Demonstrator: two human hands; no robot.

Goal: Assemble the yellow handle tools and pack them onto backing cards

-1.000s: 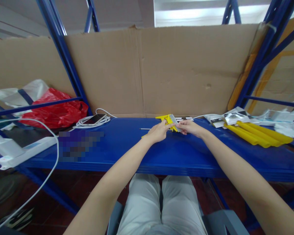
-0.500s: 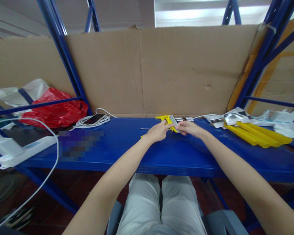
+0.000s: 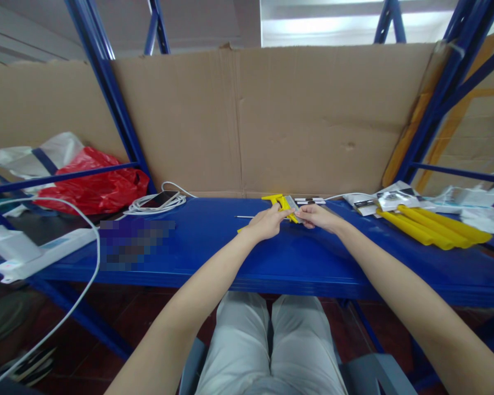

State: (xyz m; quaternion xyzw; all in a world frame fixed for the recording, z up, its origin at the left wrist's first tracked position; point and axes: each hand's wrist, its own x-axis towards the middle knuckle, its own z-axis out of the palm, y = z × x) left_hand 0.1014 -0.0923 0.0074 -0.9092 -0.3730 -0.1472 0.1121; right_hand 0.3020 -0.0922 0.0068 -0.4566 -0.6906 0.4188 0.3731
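Note:
Near the back middle of the blue table (image 3: 296, 260), my left hand (image 3: 267, 222) is closed on a yellow piece (image 3: 275, 197) with a grey flat part (image 3: 291, 204). My right hand (image 3: 316, 216) pinches the right edge of the grey part. The fingers of both hands nearly meet there. A thin metal rod (image 3: 242, 216) sticks out to the left beside my left hand. Black-and-white strips (image 3: 310, 201) lie just behind my right hand.
Several yellow tubes (image 3: 436, 225) and silver packets (image 3: 397, 196) lie at the right. At the left are a coiled white cable (image 3: 175, 204), a phone, a red bag (image 3: 93, 184) and a white power strip (image 3: 53, 253). Cardboard (image 3: 304, 120) stands behind the table.

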